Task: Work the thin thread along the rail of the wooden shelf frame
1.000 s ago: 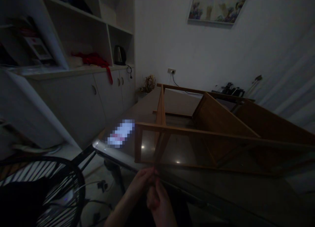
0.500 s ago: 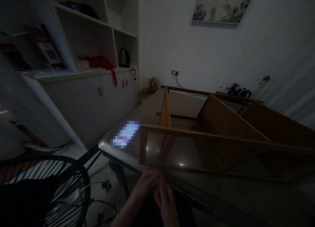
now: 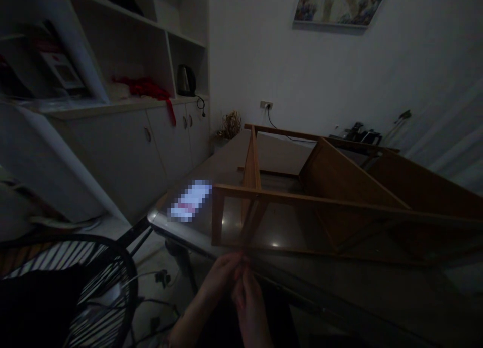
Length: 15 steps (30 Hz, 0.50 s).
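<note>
At the near edge of the table (image 3: 226, 159), my left hand (image 3: 225, 270) and my right hand (image 3: 249, 293) meet at the fingertips. The fingers of both are bent and pressed together, and anything between them is too dark and small to make out. Just beyond them a brown wooden shelf frame (image 3: 302, 199) lies on its side on the shiny tabletop. Its cross boards stand up from the long rails. Left of the frame's end is a bright, blurred-out phone-like rectangle (image 3: 191, 199).
A black slatted chair (image 3: 130, 272) stands at lower left, with cables (image 3: 162, 277) on the floor beside it. White cabinets (image 3: 124, 141) line the left wall, holding a kettle (image 3: 185, 80) and red cloth (image 3: 147, 87). Dried plants (image 3: 230, 125) stand behind the table.
The view has tipped slightly, so the surroundings sit a little higher and further left. My hands stay together, with only a slight shift of the fingers.
</note>
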Each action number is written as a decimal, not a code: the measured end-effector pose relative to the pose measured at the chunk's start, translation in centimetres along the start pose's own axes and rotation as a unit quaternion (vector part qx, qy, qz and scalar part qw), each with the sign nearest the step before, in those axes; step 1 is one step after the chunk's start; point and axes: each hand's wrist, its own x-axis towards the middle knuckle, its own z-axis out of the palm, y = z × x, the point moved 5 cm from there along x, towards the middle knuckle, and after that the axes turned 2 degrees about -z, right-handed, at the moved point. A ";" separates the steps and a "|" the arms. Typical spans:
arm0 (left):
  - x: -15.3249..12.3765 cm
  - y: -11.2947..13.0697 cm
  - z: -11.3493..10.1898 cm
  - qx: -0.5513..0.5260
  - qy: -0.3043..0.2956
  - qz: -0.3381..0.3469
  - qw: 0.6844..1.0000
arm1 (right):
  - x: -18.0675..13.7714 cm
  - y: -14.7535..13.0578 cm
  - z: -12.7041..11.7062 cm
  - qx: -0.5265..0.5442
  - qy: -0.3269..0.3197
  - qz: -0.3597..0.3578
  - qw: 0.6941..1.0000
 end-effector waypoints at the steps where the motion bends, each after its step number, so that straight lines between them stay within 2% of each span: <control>1: 0.0 -0.1 -0.1 -0.001 -0.001 0.002 1.000 | -0.1 -0.1 0.2 0.021 -0.005 0.006 1.000; 5: 0.2 -0.3 -0.2 -0.016 -0.010 0.003 1.000 | -0.3 -0.4 0.8 0.084 -0.018 0.030 0.996; 9: 0.0 -0.1 -0.1 -0.026 -0.011 0.005 1.000 | -0.4 -0.1 0.8 0.079 -0.008 0.022 0.997; 12: -0.3 0.4 0.1 -0.014 -0.003 0.001 1.000 | 0.0 0.4 0.3 -0.009 0.015 0.003 1.000; 15: -0.5 0.6 0.5 0.020 -0.022 -0.014 0.999 | 0.4 0.2 -0.2 -0.122 0.031 -0.015 0.992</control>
